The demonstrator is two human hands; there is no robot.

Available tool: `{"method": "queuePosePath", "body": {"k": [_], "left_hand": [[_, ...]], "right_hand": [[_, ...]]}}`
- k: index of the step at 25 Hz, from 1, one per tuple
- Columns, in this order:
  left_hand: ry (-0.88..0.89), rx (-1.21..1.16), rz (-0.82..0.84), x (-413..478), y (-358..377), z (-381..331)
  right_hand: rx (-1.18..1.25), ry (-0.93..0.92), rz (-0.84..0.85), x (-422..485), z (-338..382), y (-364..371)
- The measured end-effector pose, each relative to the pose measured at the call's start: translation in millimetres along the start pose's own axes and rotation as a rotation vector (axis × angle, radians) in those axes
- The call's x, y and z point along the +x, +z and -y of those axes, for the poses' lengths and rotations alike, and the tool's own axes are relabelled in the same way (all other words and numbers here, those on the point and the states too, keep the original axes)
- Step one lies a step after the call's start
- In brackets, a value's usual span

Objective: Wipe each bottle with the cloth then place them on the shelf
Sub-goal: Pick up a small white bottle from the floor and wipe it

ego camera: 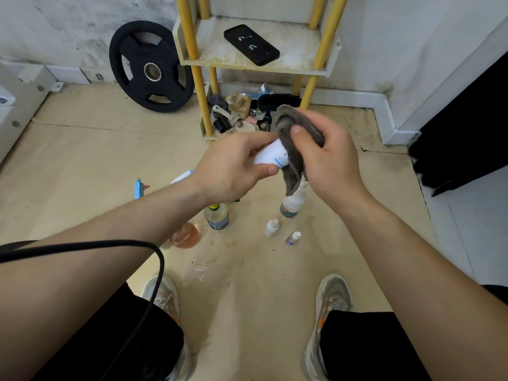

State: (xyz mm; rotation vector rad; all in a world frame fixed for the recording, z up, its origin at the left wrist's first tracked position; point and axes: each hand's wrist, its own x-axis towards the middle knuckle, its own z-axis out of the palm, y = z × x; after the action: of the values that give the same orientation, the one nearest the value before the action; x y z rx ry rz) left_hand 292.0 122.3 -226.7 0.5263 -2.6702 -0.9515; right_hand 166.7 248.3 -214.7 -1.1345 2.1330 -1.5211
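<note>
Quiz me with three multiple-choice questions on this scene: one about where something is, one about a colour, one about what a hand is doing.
1. Where does the phone lie?
A) in a drawer
B) on the shelf
C) in a pocket

2. What colour is the cloth?
A) grey
B) red
C) yellow

3. What is the left hand doing?
A) hanging idle
B) waving with straight fingers
C) gripping a white bottle

Answers:
1 B: the phone rests flat on the shelf board.
2 A: the cloth held by the right hand is grey.
3 C: its fingers and thumb curl round the bottle.
</note>
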Motion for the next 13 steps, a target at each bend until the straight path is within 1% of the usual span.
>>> {"method": "queuePosePath", "body": {"k": [1, 2, 3, 5, 7, 9, 10, 11, 13], "left_hand": [[-0.024, -0.065, -0.011, -0.3, -0.9, -1.2], [-0.052, -0.139, -0.022, -0.3, -1.1, -1.6], [-0.078, -0.208, -0.032, 0.2, -1.1, -2.4], [-0.139, -0.325, -0.05, 2.0, -1.3, -1.7], [-0.202, -0.419, -0.065, 4.3, -4.3, -1.1], [-0.212, -0.461, -0.044, 6.1, -9.2, 0.4], [-0.202, -0.461, -0.022, 6.1, -11.4, -0.1], [-0.191, -0.468, 0.002, 5.9, -13.0, -1.6], [-0.19, -0.507, 0.026, 6.3, -14.7, -3.3]], "right_hand": [[0.097, 0.115, -0.022, 2.4, -0.3, -0.8], [0.165, 0.191, -0.044, 4.0, -1.7, -0.9], [0.191, 0.213, -0.056, 4.3, -3.3, -0.6], [0.165, 0.148, -0.041, -0.4, -1.9, 1.8], [0.092, 0.032, -0.004, -10.4, 1.4, 5.5], [-0.022, -0.08, -0.031, -17.8, 3.9, 7.5], [-0.049, -0.105, -0.062, -18.7, 4.1, 7.8], [-0.035, -0.097, -0.084, -17.8, 4.2, 7.4], [0.028, -0.016, -0.09, -13.6, 6.5, 6.9]]}}
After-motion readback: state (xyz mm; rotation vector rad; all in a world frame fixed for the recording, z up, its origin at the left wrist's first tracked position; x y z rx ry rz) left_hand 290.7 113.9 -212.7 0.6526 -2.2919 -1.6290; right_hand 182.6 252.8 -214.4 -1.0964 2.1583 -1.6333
